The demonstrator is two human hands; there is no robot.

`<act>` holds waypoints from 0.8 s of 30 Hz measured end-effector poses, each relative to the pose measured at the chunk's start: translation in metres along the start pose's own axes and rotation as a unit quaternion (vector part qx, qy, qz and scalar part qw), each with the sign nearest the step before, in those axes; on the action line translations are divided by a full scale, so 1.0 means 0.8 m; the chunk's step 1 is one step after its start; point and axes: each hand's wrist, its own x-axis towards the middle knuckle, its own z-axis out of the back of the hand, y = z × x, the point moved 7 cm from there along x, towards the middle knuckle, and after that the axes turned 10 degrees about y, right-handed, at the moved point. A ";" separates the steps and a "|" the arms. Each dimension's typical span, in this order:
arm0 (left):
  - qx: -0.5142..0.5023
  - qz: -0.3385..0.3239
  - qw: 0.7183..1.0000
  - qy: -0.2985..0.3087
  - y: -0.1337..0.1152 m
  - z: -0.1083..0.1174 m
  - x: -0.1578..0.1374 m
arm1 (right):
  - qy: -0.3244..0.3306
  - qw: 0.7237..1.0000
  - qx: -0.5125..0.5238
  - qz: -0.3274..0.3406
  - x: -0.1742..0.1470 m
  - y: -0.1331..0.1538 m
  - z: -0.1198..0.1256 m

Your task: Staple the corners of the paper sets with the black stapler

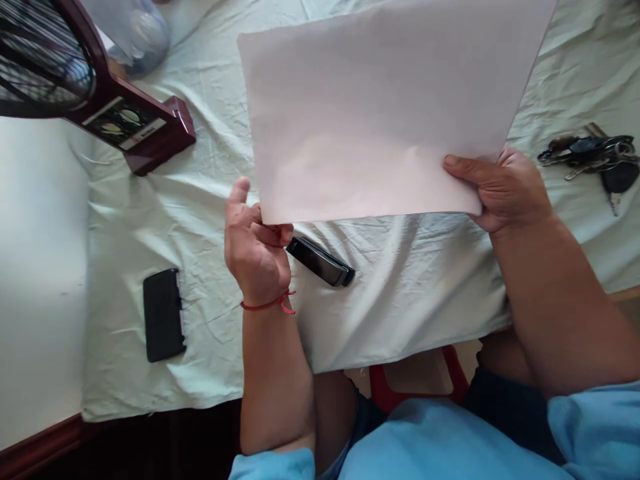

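Note:
A large white sheet of paper (380, 120) is held up over the cloth-covered table, tilted toward me. My right hand (510, 190) grips its lower right corner, thumb on the front face and fingers behind. At the lower left corner, my left hand (260, 247) has curled fingers against the paper's edge, with one finger pointing up; a red string is tied at that wrist. Below the sheet, beside my left fingertips, a black stapler-like object (323, 261) lies on the cloth; its exact kind is unclear.
A black phone or phone case (164, 315) lies at the left. A dark red fan-shaped object on a stand (150, 130) and a clear plastic container (137, 33) occupy the upper left. Several keys (595, 157) rest at the right on the pale green tablecloth (210, 360).

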 end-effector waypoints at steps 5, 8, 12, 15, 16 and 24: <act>0.022 0.017 1.000 -0.004 0.005 -0.012 -0.004 | 0.014 1.000 -0.002 0.011 0.000 -0.005 -0.002; -0.007 0.017 0.999 -0.032 0.004 -0.007 -0.007 | 0.013 1.000 -0.010 0.006 0.000 -0.007 -0.001; -0.029 0.006 0.999 -0.029 0.001 -0.005 -0.003 | 0.025 0.999 -0.023 -0.038 -0.001 -0.012 -0.002; -0.018 0.017 0.999 -0.028 0.001 -0.006 -0.001 | 0.020 0.997 -0.039 -0.070 -0.002 -0.015 -0.001; -0.014 0.023 0.999 -0.032 0.002 -0.005 -0.001 | 0.014 0.996 -0.045 -0.076 -0.002 -0.016 0.000; 0.127 -0.012 0.992 -0.009 -0.016 0.012 -0.010 | -0.060 0.997 -0.031 -0.044 0.001 -0.003 0.020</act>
